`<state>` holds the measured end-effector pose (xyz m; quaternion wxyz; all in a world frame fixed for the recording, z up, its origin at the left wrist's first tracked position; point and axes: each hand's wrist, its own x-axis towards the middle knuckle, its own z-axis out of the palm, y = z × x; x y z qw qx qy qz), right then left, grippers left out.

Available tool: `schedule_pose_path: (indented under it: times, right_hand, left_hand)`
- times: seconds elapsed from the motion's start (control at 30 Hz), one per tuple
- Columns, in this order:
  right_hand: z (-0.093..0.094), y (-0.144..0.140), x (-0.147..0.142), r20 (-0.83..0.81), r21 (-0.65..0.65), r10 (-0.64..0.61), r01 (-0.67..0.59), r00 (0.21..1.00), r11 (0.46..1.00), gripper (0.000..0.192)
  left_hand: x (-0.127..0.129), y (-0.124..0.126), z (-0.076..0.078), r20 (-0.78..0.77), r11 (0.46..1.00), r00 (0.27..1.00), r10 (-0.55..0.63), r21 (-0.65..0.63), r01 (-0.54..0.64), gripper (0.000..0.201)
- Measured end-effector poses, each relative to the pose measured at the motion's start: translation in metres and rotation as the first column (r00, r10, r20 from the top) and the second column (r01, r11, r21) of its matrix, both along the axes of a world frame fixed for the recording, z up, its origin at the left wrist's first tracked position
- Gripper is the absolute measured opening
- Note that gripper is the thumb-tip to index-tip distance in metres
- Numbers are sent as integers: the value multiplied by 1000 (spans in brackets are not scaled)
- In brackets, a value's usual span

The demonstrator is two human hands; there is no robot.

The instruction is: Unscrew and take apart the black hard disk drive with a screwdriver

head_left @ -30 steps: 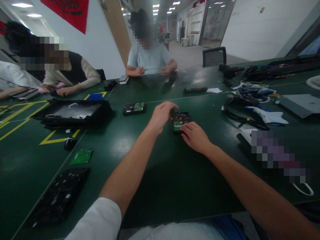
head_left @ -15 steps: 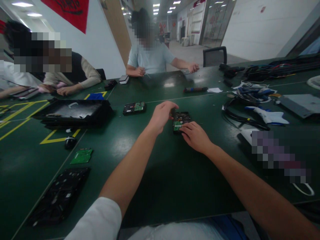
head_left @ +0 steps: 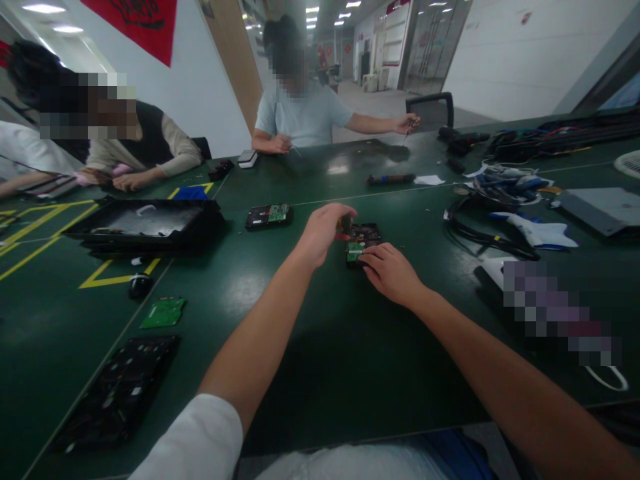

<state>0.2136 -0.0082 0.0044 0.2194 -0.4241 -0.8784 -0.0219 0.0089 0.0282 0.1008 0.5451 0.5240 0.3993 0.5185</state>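
A black hard drive [head_left: 364, 237] with a green circuit board lies on the dark green table [head_left: 350, 347] in front of me. My left hand [head_left: 323, 230] is closed around a small dark tool handle held upright at the drive's left edge. My right hand [head_left: 393, 272] rests palm down on the drive's near end, fingers pressing it to the table. What the tool's tip touches is hidden by my fingers.
A second hard drive [head_left: 269, 215], a black tray [head_left: 145, 225], a loose green board [head_left: 163, 313] and a black panel [head_left: 117, 393] lie to the left. Cables [head_left: 493, 193] and a screwdriver [head_left: 390, 179] are at the right. Across the table sit other people [head_left: 305, 113].
My hands have barely moved on the drive. The person opposite has stretched one arm out to the right, across the table's far edge.
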Motion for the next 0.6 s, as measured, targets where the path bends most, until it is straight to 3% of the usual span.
schedule_pose_path:
  times: [0.1,0.2,0.6]
  right_hand:
    - [-2,1,0,-7,3,4,-4,1000,1000,28]
    - [-4,1,1,-11,7,9,-9,1000,1000,29]
    - [-3,1,1,-6,5,4,-4,1000,1000,29]
  left_hand:
    - [1,-1,1,84,993,994,-74,-89,81,21]
    - [3,-2,1,122,990,990,-69,-111,82,19]
    - [1,0,0,61,999,997,-49,-1,49,18]
